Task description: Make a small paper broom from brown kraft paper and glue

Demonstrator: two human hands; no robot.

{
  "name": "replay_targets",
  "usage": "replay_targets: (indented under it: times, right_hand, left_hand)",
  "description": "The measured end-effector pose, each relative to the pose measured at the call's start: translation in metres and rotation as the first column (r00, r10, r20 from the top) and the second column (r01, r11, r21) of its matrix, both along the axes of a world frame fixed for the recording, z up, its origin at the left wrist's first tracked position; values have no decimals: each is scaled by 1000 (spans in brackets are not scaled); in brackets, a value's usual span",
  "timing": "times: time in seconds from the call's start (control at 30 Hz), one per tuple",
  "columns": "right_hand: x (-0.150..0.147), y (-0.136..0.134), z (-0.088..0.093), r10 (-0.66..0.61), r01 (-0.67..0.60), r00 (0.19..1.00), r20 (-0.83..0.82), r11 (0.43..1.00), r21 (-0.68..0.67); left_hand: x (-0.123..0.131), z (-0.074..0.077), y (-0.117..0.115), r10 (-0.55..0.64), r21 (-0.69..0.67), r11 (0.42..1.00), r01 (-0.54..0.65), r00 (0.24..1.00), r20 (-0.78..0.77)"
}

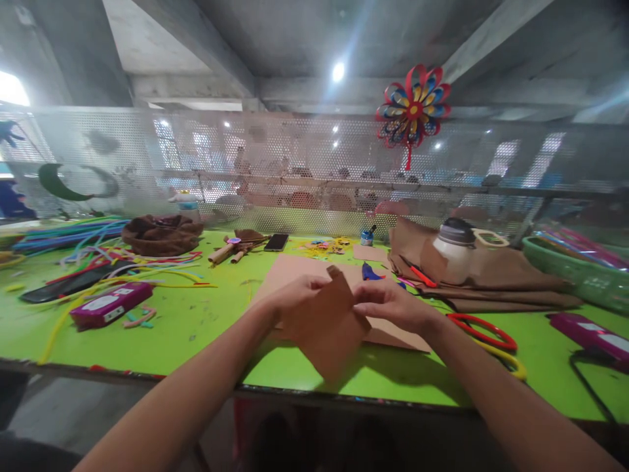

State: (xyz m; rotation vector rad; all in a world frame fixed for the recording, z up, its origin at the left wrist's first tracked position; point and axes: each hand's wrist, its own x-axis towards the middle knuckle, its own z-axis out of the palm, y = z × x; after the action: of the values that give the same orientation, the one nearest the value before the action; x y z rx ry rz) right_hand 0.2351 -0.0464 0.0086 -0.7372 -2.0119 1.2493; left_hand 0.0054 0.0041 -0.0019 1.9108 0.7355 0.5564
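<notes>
A piece of brown paper [324, 328] hangs tilted between my hands over the front of the green table, its lower edge blurred. My left hand [299, 295] grips its upper left side, the fingers partly behind the sheet. On the right side, my right hand [393, 303] pinches the paper's edge between thumb and fingers. The paper's top corner is curled over. Beneath my hands lies a larger flat sheet of light brown cardboard [282, 270]. A blue-handled tool [372, 272] shows just behind my right hand, mostly hidden.
Folded brown paper [515, 278], a lidded jar [455, 252] and red-handled scissors [484, 331] are at right, beside a green basket [580, 275]. Pipe cleaners [93, 233], a purple box [112, 305] and brown cloth [162, 236] lie left. A phone [276, 242] lies behind; perforated panels [295, 164] border the table.
</notes>
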Motion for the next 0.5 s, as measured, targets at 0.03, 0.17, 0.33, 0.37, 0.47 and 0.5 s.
replay_targets:
  times: [0.03,0.17,0.33,0.37,0.47,0.5]
  right_hand:
    - [1,3,0,1,-1,999,53,1000,-8]
    - [2,18,-7,-47,9,956,289,991,130]
    - [-9,21,-22,-248,47,859,448,909,414]
    - [-12,20,-25,-275,52,849,450,893,448]
    - [-17,20,-30,-334,44,824,457,843,536]
    - [-18,21,-31,-348,36,815,463,828,559]
  left_hand:
    - [-3,3,4,45,8,999,-45,998,37]
    - [-6,8,11,154,104,982,-158,987,43]
    - [7,-8,6,192,488,872,-43,947,-259]
    - [9,-13,6,205,540,841,-20,937,-284]
    - [10,-23,8,215,609,793,27,922,-322]
    - [10,-24,8,213,611,791,35,921,-328]
